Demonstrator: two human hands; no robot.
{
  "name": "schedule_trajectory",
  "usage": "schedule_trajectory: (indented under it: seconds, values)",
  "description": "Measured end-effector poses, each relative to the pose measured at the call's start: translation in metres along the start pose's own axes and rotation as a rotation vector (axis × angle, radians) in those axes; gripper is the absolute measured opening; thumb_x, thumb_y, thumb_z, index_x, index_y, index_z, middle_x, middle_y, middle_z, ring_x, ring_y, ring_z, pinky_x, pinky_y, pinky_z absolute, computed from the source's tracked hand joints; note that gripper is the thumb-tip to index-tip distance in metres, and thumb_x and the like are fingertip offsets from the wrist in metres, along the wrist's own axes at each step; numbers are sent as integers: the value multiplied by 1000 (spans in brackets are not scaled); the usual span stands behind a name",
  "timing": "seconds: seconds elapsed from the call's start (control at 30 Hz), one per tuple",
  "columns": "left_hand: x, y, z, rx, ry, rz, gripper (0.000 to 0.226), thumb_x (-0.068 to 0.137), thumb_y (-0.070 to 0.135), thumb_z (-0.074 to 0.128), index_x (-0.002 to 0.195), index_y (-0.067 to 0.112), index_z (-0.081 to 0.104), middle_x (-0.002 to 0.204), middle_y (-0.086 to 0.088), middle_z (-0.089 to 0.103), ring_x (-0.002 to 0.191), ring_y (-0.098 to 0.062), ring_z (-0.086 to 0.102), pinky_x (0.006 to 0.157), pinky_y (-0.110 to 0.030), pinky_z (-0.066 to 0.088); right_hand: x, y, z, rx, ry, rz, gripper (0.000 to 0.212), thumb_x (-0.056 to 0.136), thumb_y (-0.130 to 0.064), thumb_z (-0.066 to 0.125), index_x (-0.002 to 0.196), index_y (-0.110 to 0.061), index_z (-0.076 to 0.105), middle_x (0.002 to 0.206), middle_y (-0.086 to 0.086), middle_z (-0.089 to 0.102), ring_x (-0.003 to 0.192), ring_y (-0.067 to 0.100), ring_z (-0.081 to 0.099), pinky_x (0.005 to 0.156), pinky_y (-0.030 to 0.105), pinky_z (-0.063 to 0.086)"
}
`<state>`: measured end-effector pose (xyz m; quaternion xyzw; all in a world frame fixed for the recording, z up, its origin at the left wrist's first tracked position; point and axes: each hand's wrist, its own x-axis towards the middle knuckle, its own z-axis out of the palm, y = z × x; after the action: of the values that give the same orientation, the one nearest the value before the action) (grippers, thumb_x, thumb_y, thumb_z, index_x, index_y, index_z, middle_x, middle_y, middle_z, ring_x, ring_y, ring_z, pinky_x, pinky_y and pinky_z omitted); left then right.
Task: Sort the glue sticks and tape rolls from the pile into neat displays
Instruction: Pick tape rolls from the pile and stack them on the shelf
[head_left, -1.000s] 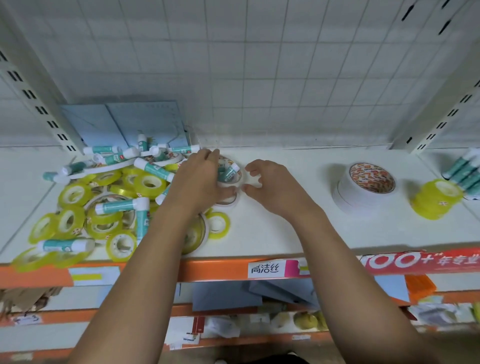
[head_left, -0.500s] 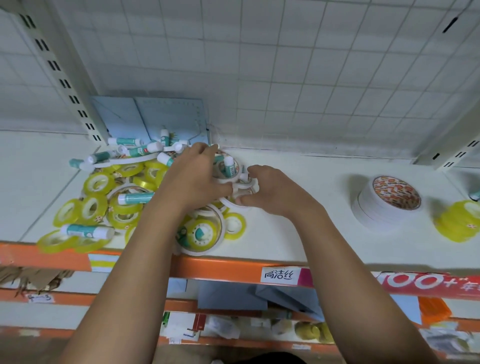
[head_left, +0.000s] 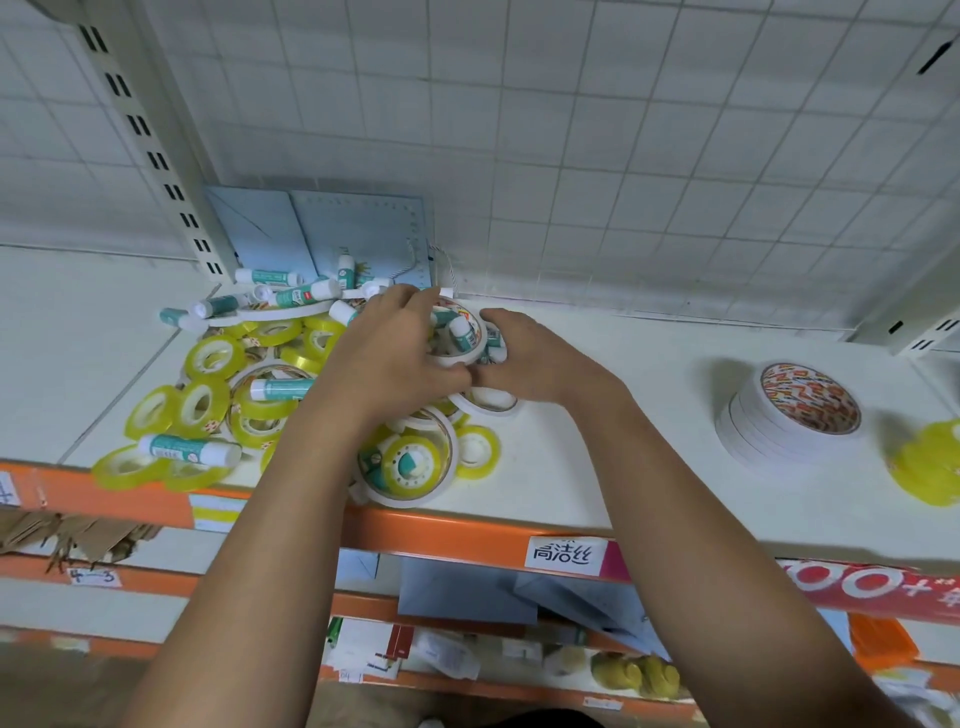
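Head view, left hand (head_left: 395, 353), right hand (head_left: 527, 358), fingers gripping tilted white tape roll (head_left: 460, 358), hole upward

A shop: orange-edged metal shelf (head_left: 597, 483), slotted upright (head_left: 150, 156), handwritten shelf label (head_left: 565, 555), stacked tape rolls (head_left: 789, 426).

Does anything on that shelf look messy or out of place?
Yes. On the left, glue sticks lie jumbled across tilted, overlapping yellow tape rolls, unlike the neat stack of white tape rolls on the right.
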<state>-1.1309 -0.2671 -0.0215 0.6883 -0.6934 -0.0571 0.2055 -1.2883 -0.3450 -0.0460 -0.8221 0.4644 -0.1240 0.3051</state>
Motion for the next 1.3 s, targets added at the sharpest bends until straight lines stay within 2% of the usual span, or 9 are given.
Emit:
schedule_trajectory:
  seconds: [0.1, 0.23, 0.33, 0.43, 0.6, 0.77, 0.97, 1.17, 1.3]
  values:
    - [1, 2, -1, -12, -8, -11, 93, 67, 49, 65, 148, 15, 35, 142, -6, 44, 131, -25, 37, 103, -36, 37, 7, 0, -2, 61, -47, 4, 56, 72, -38, 79, 121, -23, 57, 114, -2, 65, 102, 17, 61, 93, 42, 51]
    - [2, 4, 0, -26, -16, -19, 94, 68, 50, 67, 149, 15, 34, 142, -6, 44, 132, -25, 37, 105, -37, 36, 10, 3, -3, 67, -69, -17, 53, 73, -33, 78, 121, -22, 59, 111, -3, 67, 100, 17, 64, 92, 43, 52]
    - [3, 4, 2, -35, -18, -21, 95, 68, 50, 67, 149, 14, 33, 143, -6, 43, 132, -25, 36, 105, -38, 37, 7, 6, -6, 62, -47, -17, 68, 67, -39, 84, 127, -21, 56, 115, 3, 64, 103, 21, 62, 92, 43, 52]
    - [4, 4, 5, -48, -8, -16, 94, 69, 50, 69, 148, 16, 34, 142, -5, 44, 133, -24, 37, 106, -38, 37, 2, 10, -9, -49, -16, 1, 80, 62, -49, 83, 129, -19, 52, 118, 10, 55, 106, 26, 50, 90, 44, 50]
    - [3, 11, 12, -84, 14, 4, 99, 62, 64, 69, 145, 18, 39, 134, -4, 46, 128, -24, 37, 106, -37, 36, -21, 17, -19, -207, 132, -31, 71, 63, -59, 74, 119, -21, 52, 113, 5, 46, 110, 25, 38, 94, 38, 40]
    - [4, 23, 20, -131, -16, 32, 98, 64, 56, 73, 146, 17, 36, 136, -3, 42, 130, -23, 32, 106, -37, 35, -38, 27, -25, -306, 148, -60, 56, 67, -59, 75, 102, -20, 56, 99, 0, 54, 107, 22, 41, 92, 33, 36]
    - [5, 42, 30, -178, -1, 42, 93, 65, 50, 75, 145, 19, 37, 138, -2, 43, 133, -23, 32, 105, -38, 36, -62, 41, -33, -262, 161, 0, 61, 65, -58, 77, 110, -21, 56, 105, 0, 49, 106, 23, 40, 90, 34, 39]
    - [16, 77, 36, -216, 10, 107, 103, 54, 67, 58, 141, 14, 42, 133, -8, 47, 129, -28, 37, 106, -40, 35, -86, 55, -68, -308, 214, 40, 56, 66, -56, 77, 101, -20, 51, 108, 2, 53, 111, 25, 43, 95, 35, 38]
    - [26, 108, 48, -278, 2, 142, 106, 49, 70, 55, 141, 19, 43, 132, -5, 47, 129, -25, 35, 104, -33, 33, -107, 71, -95, -349, 240, 102, 59, 67, -60, 74, 106, -19, 55, 110, 1, 54, 112, 25, 44, 97, 38, 40]
